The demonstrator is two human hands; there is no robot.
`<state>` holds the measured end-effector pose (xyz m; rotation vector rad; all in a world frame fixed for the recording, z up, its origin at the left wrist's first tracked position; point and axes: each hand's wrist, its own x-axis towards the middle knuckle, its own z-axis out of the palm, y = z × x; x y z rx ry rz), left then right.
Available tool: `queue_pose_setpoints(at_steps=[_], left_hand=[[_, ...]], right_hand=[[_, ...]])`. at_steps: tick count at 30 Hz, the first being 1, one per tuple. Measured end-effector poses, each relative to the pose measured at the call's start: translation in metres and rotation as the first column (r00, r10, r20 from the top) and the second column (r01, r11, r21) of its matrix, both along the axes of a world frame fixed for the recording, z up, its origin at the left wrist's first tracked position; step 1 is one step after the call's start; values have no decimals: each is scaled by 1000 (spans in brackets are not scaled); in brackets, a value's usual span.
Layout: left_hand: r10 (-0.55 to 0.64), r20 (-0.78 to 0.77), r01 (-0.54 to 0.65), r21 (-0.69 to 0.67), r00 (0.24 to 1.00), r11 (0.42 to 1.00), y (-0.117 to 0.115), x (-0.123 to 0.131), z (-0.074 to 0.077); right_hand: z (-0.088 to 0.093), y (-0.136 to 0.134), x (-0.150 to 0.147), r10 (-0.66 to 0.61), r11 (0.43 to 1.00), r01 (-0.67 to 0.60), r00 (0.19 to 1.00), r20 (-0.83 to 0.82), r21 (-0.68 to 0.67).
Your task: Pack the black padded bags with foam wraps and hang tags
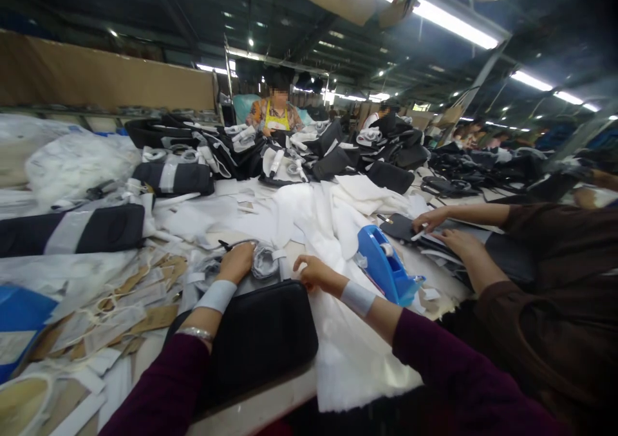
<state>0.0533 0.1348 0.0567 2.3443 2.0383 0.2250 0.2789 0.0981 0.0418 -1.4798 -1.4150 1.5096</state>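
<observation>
Black padded case sits right in front of us at the near edge of the work table, and our hands are on either side of its top edge. Our left hand is cupped down over a grey coiled bundle just past the case, though we can't tell if it's really gripping. Our right hand is half curled just beside the case's upper corner, above a white foam sheet, with nothing clearly held. A blue tape dispenser lies just to the right of that hand. Over on our left there's a spread of cardboard strips and clear plastic sleeves. Off to our right, a co-worker's brown-sleeved hands are near a flat black panel, and farther back a person in a yellow apron sits behind heaps of black cases.
</observation>
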Motion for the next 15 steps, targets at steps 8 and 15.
queue_pose_setpoints(at_steps=[8, 15], left_hand=[[-4, 106, 2, 24, 994, 1000, 3, -10, -2], [-106, 245, 115, -24, 964, 993, 16, -22, -1]], right_hand=[[35, -2, 19, -117, 961, 144, 985, -124, 238], [33, 28, 11, -275, 901, 296, 955, -109, 318]])
